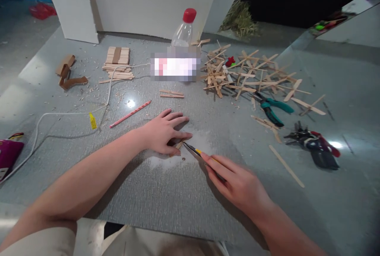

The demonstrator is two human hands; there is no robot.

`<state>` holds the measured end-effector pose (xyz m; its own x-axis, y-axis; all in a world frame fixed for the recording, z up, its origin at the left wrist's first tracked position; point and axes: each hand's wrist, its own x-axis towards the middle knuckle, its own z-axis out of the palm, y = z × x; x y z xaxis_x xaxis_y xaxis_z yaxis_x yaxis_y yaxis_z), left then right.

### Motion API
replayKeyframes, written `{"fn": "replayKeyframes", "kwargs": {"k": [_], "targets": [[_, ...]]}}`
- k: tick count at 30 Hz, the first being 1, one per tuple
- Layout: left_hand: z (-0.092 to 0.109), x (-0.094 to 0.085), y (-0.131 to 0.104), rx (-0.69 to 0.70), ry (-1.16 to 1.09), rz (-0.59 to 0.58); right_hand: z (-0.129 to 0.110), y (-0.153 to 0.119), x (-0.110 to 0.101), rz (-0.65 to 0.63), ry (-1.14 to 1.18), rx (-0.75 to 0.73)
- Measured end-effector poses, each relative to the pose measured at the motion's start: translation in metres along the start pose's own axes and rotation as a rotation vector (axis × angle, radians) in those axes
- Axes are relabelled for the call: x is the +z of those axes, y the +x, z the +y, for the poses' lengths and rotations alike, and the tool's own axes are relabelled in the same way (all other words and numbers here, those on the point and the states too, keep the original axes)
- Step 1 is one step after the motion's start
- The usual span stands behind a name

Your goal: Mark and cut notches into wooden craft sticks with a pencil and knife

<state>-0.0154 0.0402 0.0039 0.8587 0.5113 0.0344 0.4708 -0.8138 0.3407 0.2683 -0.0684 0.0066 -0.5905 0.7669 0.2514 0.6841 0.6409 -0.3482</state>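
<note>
My left hand (pixel 166 131) lies palm down on the grey table (pixel 166 200), its fingers spread. Between its thumb and index finger is a small piece of wooden stick (pixel 179 145), partly hidden by the fingers. My right hand (pixel 234 176) is closed round a slim craft knife (pixel 192 149) with a yellow part near the front. The knife's tip touches or nearly touches the wood beside my left index finger. A small dark round spot (pixel 183 159) shows on the table just below the tip.
A pink pencil (pixel 130 114), two sticks (pixel 171 94) and a white cable (pixel 74 113) lie beyond my left hand. Farther back are a stick stack (pixel 118 56) and a red-capped bottle (pixel 183 30). Joined sticks (pixel 216 75), teal pliers (pixel 274 108) and a key bunch (pixel 314 145) lie right.
</note>
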Motion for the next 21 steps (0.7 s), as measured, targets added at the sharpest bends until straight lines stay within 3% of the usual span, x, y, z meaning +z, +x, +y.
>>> {"fn": "replayKeyframes", "kwargs": {"k": [10,17,21], "targets": [[-0.004,0.003,0.001,0.006,-0.031,0.033,-0.001,0.011,-0.007,0.05,-0.08,-0.059],[-0.003,0.006,0.002,-0.011,-0.033,0.051,0.007,0.02,-0.031,-0.041,-0.088,-0.083],[-0.003,0.008,0.003,-0.014,-0.044,0.065,0.008,0.024,-0.04,-0.022,-0.025,-0.034]]}}
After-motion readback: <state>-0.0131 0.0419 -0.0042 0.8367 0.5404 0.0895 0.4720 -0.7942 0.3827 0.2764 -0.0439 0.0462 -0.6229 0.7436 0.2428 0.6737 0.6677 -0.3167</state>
